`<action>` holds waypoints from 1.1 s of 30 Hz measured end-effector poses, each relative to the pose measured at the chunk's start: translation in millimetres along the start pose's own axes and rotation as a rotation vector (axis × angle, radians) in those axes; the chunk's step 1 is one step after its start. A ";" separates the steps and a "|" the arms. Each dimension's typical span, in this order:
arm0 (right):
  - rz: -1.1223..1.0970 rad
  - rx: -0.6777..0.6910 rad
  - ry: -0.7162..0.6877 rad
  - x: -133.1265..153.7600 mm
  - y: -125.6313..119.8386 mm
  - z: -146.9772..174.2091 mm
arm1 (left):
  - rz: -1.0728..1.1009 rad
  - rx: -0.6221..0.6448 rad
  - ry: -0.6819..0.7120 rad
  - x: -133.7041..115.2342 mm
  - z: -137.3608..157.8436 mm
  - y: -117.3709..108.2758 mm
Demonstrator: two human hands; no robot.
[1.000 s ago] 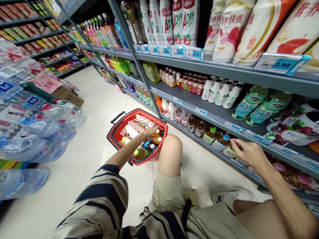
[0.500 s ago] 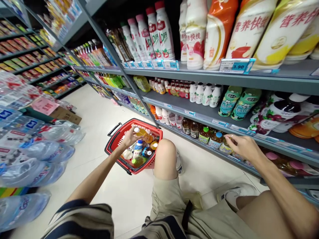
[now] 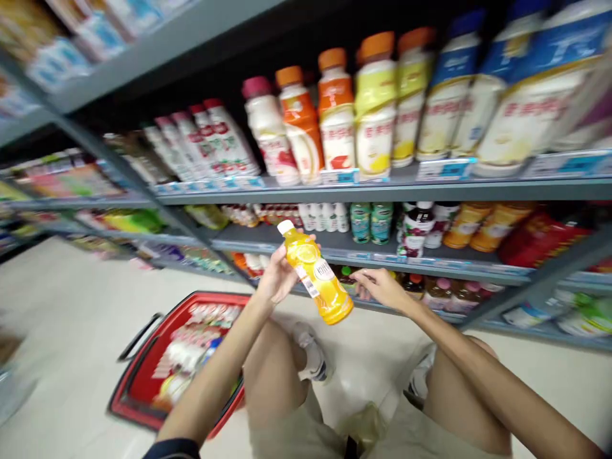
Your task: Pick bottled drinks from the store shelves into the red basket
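Observation:
An orange juice bottle (image 3: 319, 275) with a white cap and a printed yellow label tilts in front of the shelves. My left hand (image 3: 281, 273) is closed round its upper part, fingers behind it. Just right of the bottle's base is my right hand (image 3: 380, 290), its fingers loosely bent and apart, with nothing visible in them. It is nearest to the bottom-shelf drinks, apart from the juice bottle. On the floor at left stands a red shopping basket (image 3: 143, 366) holding several blurred bottles, partly covered by my left forearm.
Yoghurt-drink bottles (image 3: 375, 115) line the upper shelf (image 3: 296, 193). Small white bottles (image 3: 324, 217), green bottles and dark juice bottles (image 3: 415, 229) fill the middle one. Pink-capped bottles (image 3: 440, 293) stand on the bottom shelf. My knees are bent between basket and shelves.
My left hand has lifted the orange juice bottle out of the basket and brought it in front of me. The view has swung right, and my right hand stays near the bottom shelf.

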State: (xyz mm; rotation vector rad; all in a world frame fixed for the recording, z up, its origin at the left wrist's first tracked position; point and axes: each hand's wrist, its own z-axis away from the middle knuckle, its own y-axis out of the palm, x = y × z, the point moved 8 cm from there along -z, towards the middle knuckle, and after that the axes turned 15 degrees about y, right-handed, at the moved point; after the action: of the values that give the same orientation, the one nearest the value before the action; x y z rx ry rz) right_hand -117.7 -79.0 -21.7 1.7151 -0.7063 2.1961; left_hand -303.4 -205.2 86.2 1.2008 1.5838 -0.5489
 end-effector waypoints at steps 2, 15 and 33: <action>-0.273 0.007 0.041 -1.8 -4.9 2.0 | 0.162 0.107 -0.103 49.2 -13.7 53.7; -0.433 -0.433 0.074 -33.2 -82.0 30.7 | 0.114 0.248 -0.182 142.4 -35.6 113.9; -0.350 -0.604 -0.190 -6.2 -83.6 36.3 | -0.124 0.116 -0.083 118.7 -20.2 119.9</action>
State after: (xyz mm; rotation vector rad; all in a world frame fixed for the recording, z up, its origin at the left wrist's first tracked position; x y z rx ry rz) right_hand -44.9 -26.8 -3.4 1.5781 -0.9150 1.4087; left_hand -202.2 -91.0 11.6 1.1547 1.5805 -0.7702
